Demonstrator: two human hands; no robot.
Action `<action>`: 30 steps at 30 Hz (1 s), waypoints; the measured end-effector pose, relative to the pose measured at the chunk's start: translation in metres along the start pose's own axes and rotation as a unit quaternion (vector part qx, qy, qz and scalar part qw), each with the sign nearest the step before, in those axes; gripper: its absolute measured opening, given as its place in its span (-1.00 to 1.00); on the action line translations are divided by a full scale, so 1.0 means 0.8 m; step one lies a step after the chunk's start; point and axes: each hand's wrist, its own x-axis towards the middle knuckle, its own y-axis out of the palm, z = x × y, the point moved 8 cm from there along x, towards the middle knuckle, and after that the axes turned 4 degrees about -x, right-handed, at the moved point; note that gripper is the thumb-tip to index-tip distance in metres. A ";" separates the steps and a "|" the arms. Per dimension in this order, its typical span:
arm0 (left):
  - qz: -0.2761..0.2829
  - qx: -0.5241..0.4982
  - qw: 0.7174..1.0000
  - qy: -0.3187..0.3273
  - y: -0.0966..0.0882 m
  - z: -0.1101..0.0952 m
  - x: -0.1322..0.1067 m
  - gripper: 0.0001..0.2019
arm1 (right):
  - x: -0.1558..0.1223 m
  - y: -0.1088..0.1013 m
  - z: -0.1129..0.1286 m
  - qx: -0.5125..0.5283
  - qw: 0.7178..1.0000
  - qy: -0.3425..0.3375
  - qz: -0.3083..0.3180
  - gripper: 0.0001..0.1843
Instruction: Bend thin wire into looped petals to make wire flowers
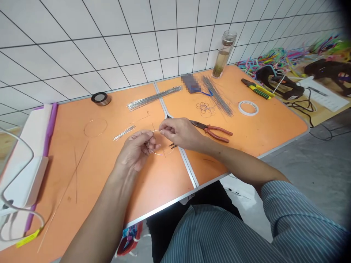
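Note:
Over the middle of the orange table, my left hand (pixel 138 148) is closed, thumb against fingers, on a thin wire ring (pixel 157 153). My right hand (pixel 177 130) pinches at the ring's upper part, its fingertips just across from the left thumb. A short thin wire end sticks up between the hands. Partly under the right hand lie scissors (pixel 173 146), their dark tips showing below it. Red-handled pliers (pixel 212 130) rest just right of that hand. A small bundle of short wires (pixel 124 133) lies left of the hands, and another wire ring (pixel 95 128) lies farther left.
Long wire bundles (pixel 155 98) lie near the wall, beside a flower-shaped wire piece (pixel 204 107). A tape roll (pixel 248 108), a glass bottle (pixel 222 58) and a yellow-black tool (pixel 256 88) stand or lie right. A metallic round roll (pixel 101 98) sits back left; a white-purple device (pixel 33 160) borders the left edge.

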 end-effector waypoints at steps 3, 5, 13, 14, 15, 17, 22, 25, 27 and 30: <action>0.003 -0.015 1.000 -0.009 0.002 0.002 -0.001 -0.88 | 0.000 -0.005 0.000 0.003 1.000 0.012 -0.017 -0.88; 0.016 -0.030 0.999 -0.025 0.004 0.005 -0.001 -0.89 | 0.001 -0.007 0.000 0.005 1.000 0.019 -0.022 -0.88; 0.023 -0.062 0.998 -0.015 0.001 0.008 0.008 -0.84 | 0.004 -0.012 -0.002 -0.006 0.999 0.039 -0.037 -0.89; 0.024 -0.063 0.998 -0.013 0.001 0.008 0.008 -0.84 | 0.004 -0.012 -0.002 -0.004 0.999 0.037 -0.039 -0.89; 0.024 -0.064 0.998 -0.011 0.001 0.008 0.008 -0.84 | 0.004 -0.012 -0.002 -0.003 0.999 0.033 -0.041 -0.89; 0.023 -0.065 0.998 -0.009 0.001 0.009 0.008 -0.84 | 0.003 -0.011 -0.002 -0.004 0.999 0.021 -0.045 -0.89; 0.028 -0.073 0.997 -0.002 0.002 0.009 0.010 -0.85 | 0.003 -0.009 -0.001 -0.013 0.998 0.003 -0.054 -0.89; 0.031 -0.079 0.996 -0.004 0.003 0.010 0.010 -0.86 | 0.003 -0.008 -0.001 -0.006 0.999 0.006 -0.052 -0.89; 0.033 -0.083 0.996 -0.007 0.004 0.011 0.010 -0.86 | 0.003 -0.007 -0.001 0.000 0.999 0.009 -0.052 -0.89; 0.037 -0.081 0.996 -0.008 0.005 0.011 0.009 -0.87 | 0.003 -0.007 -0.002 0.013 0.998 0.015 -0.052 -0.90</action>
